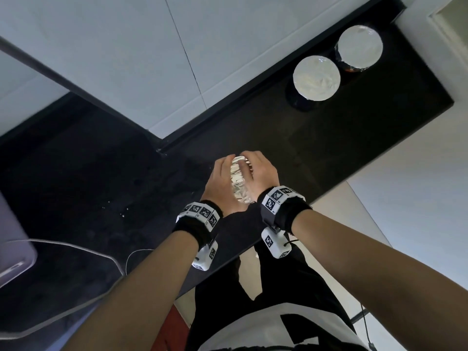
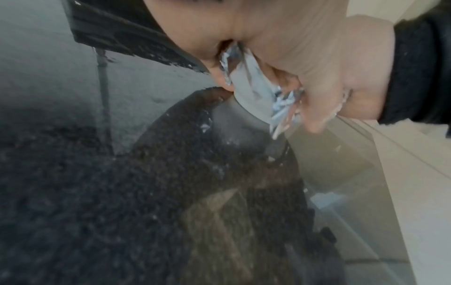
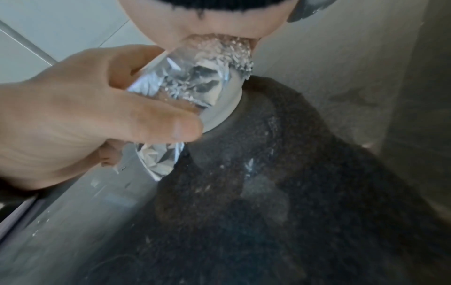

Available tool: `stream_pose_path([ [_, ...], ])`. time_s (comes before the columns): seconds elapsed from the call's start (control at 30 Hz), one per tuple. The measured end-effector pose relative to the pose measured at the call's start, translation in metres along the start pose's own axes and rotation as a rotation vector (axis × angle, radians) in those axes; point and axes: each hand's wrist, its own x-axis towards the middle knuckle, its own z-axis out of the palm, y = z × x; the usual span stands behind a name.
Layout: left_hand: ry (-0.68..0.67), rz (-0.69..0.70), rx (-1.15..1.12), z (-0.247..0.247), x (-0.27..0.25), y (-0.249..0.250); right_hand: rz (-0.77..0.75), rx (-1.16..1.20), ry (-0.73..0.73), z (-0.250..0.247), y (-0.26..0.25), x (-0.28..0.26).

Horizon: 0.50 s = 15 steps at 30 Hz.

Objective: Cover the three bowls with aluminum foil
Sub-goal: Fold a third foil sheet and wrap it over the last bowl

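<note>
Hands: the left hand (image 1: 222,184) and right hand (image 1: 260,177) cup the third bowl (image 3: 219,108) at frame centre on the dark desk (image 1: 101,188), fingers curled, pressing foil (image 1: 238,183) around its rim. Two foil-covered bowls (image 1: 316,78) (image 1: 360,49) stand at upper right.

Sat at 8 o'clock: a pale purple device (image 1: 12,252), thin white cable (image 1: 101,254) trailing across dark speckled counter (image 1: 88,186).
</note>
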Motion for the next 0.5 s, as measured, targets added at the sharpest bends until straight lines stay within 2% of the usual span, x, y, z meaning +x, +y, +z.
stream_pose_path([
  [0.1,-0.131,-0.123,-0.207,-0.013,-0.009,-0.007,-0.003,-0.01,0.028,-0.006,-0.001,-0.008],
  [0.13,-0.097,-0.113,-0.246,-0.016,-0.016,-0.011,-0.008,-0.01,0.047,-0.007,-0.001,-0.012],
  [0.23,0.185,-0.064,-0.348,-0.018,-0.03,-0.007,-0.027,-0.023,0.123,-0.008,-0.001,-0.019],
  [0.27,0.234,-0.073,-0.369,-0.014,-0.029,0.001,-0.032,-0.033,0.143,-0.009,-0.002,-0.019],
  [0.4,0.313,-0.145,-0.37,0.009,-0.008,0.038,-0.005,-0.061,0.132,-0.011,-0.003,-0.023],
  [0.5,0.408,-0.199,-0.345,0.014,0.005,0.04,0.05,-0.008,0.184,-0.012,-0.005,-0.024],
])
